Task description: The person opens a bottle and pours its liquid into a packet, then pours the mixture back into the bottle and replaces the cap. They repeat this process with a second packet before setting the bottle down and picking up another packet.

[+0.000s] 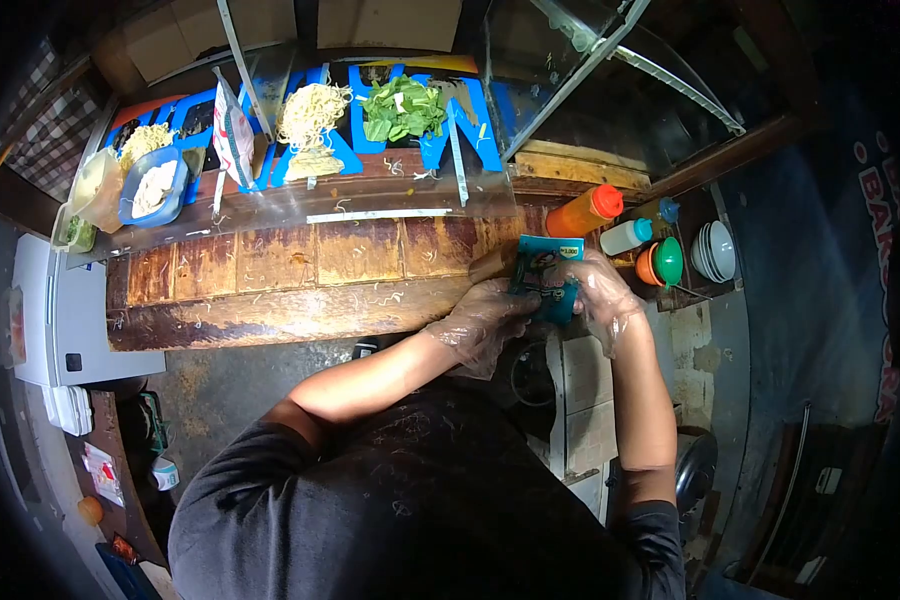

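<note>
A teal printed packet (560, 307) is between my two hands, just past the front edge of the wooden counter (360, 258). My left hand (487, 318), in a clear plastic glove, grips its lower left side. On its right side, my right hand (602, 290) is closed around the edge, also gloved in clear plastic. What the packet contains cannot be seen. Near my right hand stand an orange squeeze bottle (582, 211) with a red cap and a pale bottle (625, 236) with a turquoise cap.
Noodles (313, 115) and chopped greens (402, 108) lie on the blue-lettered shelf behind the counter. A blue container (176, 208) stands at the left. Stacked white bowls (714, 250) and a green bowl (669, 261) sit at the right. A white freezer (85, 310) is at far left.
</note>
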The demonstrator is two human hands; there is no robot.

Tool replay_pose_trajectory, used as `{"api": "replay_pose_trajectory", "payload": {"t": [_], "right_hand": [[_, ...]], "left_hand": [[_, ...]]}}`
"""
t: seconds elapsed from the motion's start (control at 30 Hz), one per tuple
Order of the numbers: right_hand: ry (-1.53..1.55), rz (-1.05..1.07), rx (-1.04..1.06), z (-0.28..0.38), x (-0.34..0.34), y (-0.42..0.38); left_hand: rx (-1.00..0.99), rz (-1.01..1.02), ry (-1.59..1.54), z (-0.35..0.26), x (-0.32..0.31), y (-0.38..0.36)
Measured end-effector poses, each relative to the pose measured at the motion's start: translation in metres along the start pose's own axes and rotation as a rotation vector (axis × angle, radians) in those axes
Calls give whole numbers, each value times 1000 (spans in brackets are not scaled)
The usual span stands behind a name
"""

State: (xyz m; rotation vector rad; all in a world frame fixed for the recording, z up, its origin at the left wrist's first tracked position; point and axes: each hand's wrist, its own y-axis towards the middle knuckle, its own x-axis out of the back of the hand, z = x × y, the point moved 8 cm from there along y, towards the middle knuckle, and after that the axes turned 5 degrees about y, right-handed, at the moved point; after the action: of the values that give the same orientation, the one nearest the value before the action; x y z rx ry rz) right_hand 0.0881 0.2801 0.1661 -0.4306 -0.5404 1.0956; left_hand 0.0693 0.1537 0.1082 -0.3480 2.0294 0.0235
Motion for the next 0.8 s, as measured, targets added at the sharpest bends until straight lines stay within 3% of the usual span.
{"api": "replay_pose_trajectory", "payload": {"t": [0.1, 0.2, 0.27, 0.5, 0.63, 0.7, 0.8], "right_hand": [[-56, -36, 10, 6, -2, -5], [-103, -6, 38, 10, -4, -5], [-78, -8, 32, 10, -5, -5], [-12, 5, 23, 1, 1, 4], [-50, 26, -25, 2, -5, 2], [156, 11, 42, -1, -8, 7], [188, 12, 79, -3, -11, 8]], "left_hand": [[-49, 1, 72, -2, 6, 0], [34, -4, 35, 12, 20, 8], [59, -111, 86, 11, 27, 8], [57, -125, 166, 3, 21, 8], [-12, -145, 180, -1, 22, 11], [2, -153, 169, 3, 28, 15], [-57, -143, 237, 2, 31, 17]]}}
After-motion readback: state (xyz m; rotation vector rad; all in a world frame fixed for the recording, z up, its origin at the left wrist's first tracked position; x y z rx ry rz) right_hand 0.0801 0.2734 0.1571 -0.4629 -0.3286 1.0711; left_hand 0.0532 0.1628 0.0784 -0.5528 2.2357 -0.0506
